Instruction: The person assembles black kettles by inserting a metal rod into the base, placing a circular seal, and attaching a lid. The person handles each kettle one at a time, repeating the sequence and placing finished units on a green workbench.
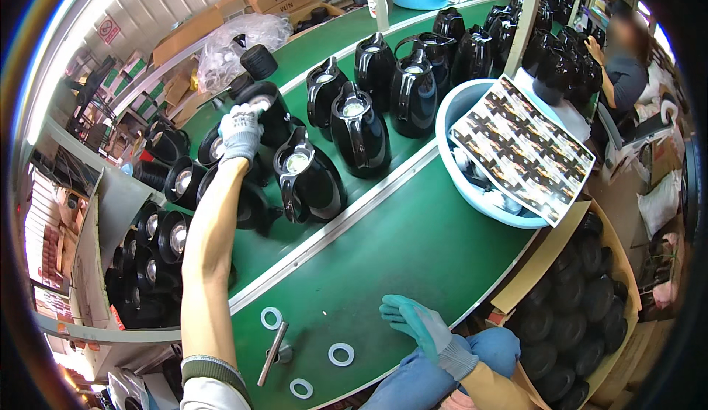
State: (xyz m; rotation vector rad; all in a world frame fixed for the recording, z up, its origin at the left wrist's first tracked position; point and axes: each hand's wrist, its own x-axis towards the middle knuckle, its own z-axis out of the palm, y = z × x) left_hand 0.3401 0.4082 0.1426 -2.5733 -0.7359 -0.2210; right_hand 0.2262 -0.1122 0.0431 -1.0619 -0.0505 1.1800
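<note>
The left hand (242, 131), in a pale glove, is placed at the mouth of 1 black jug (276, 124), on the far side of the rail (324, 234), toward the left of the desk (413, 255). The fingertips are bent over the rim, beside the shiny liner; whether they are clamped on it or only laid against it cannot be told. The right hand (422, 327), in a teal and grey glove, is held above the near edge of the desk with the fingers straight and close together; nothing is gripped by it.

For good handling, the jug is best taken by its firm outer rim, with the fingertips kept off the liner, which is likely to be scratched or smudged. Since the body looks glossy and slippery, support from the right hand seems wise before any weight is lifted. The near jug (324, 189) is set close by, so a sideways sweep could knock it; a straight, slow lift is judged safer. The open vessels (179, 181) at the left are also crowded close, and the elbow is best kept clear of them.

On the near part of the desk, 3 pale rings (341, 355) and 1 metal rod (273, 355) are spread loosely; they are best left undisturbed by the sleeve (214, 384).
</note>
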